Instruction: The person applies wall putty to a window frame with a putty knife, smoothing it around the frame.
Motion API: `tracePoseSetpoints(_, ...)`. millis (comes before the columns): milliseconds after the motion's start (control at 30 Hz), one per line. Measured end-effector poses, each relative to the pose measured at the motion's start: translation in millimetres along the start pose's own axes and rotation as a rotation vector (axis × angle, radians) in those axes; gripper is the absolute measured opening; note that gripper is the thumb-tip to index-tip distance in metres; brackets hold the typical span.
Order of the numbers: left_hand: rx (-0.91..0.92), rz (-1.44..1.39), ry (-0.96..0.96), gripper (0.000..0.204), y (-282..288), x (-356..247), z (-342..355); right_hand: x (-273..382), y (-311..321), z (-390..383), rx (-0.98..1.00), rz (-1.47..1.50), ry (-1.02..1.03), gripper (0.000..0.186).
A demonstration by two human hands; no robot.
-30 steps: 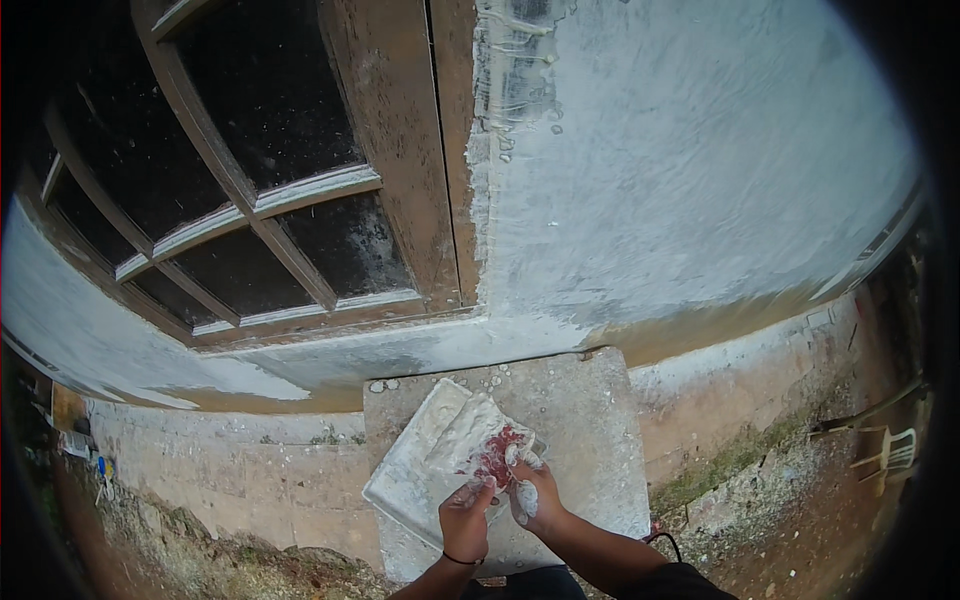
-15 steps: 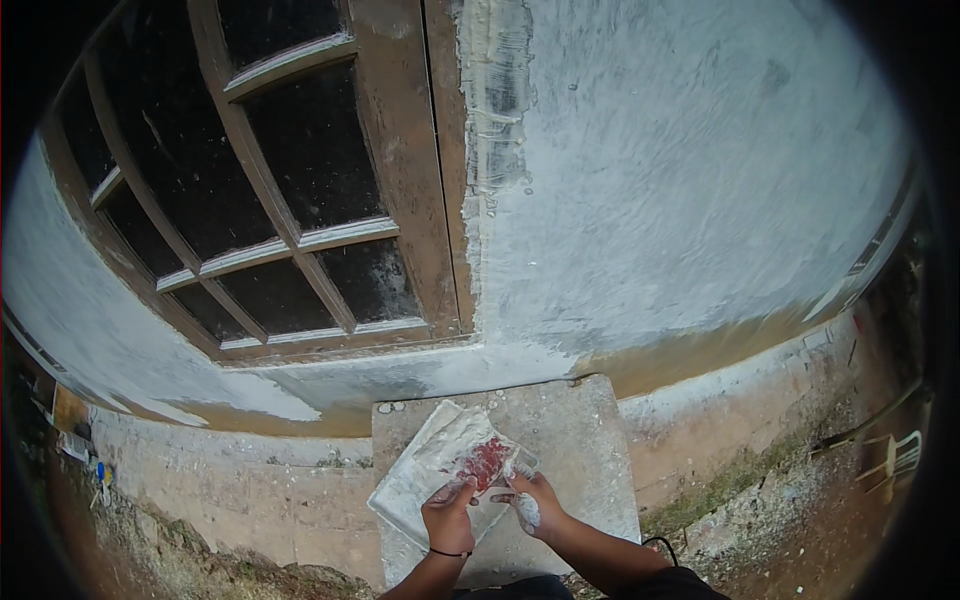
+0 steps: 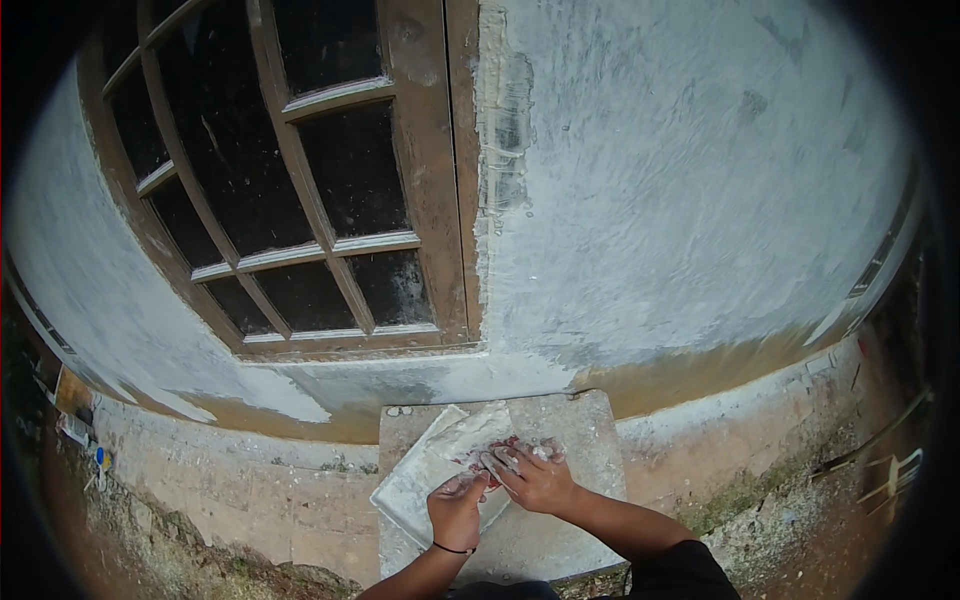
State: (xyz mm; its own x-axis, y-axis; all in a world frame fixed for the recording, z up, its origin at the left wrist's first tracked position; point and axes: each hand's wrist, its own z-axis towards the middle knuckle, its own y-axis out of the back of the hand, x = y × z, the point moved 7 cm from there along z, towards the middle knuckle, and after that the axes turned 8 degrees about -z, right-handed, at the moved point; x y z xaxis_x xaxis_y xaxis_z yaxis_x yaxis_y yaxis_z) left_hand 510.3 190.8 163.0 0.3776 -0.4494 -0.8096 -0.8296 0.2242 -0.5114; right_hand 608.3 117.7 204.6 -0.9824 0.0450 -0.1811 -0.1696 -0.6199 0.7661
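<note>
Here, head view:
Left hand point(image 3: 457, 508): curling its fingers on the white tile's near edge.
Right hand point(image 3: 536, 480): lying flat, fingers spread, pressing on the reddish lump point(image 3: 495, 457).
White tile point(image 3: 440, 472): lying askew on the concrete slab point(image 3: 580, 440), below the wooden window point(image 3: 300, 190).

The pale slab point(image 3: 430, 475) under the hands looks like matt, dusty stone, smeared with a reddish, lumpy, wet-looking paste point(image 3: 492, 455). It lies on a rough grey concrete block point(image 3: 580, 440). The wall point(image 3: 690, 200) is coarse whitewashed plaster, streaked and chalky. The window frame point(image 3: 430, 180) is worn brown wood around dark, faintly glossy glass panes point(image 3: 340, 170).
</note>
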Motion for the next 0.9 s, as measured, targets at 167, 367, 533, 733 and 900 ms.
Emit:
tracePoseSetpoints(167,-0.002,0.034,-0.015,0.011,-7.4,-9.1,-11.8,-2.4,27.2,13.6,-0.156,-0.051,0.174,0.031)
tracePoseSetpoints(367,-0.001,-0.005,-0.057,0.01,-21.1,-18.4,-23.0,-6.7,34.1,15.0,-0.225,0.087,0.168,0.023)
tracePoseSetpoints(533,0.016,-0.044,-0.056,0.016,-30.2,-32.0,-34.8,-10.0,36.7,13.8,-0.278,0.15,0.172,0.022)
tracePoseSetpoints(733,0.162,-0.006,0.187,0.038,-15.5,-22.1,-42.6,-13.8,42.0,19.0,-0.265,0.15,0.177,0.031)
tracePoseSetpoints(900,0.253,0.1,0.118,0.039,15.8,-18.3,-40.9,-24.2,53.5,31.9,-0.297,0.206,0.086,0.036)
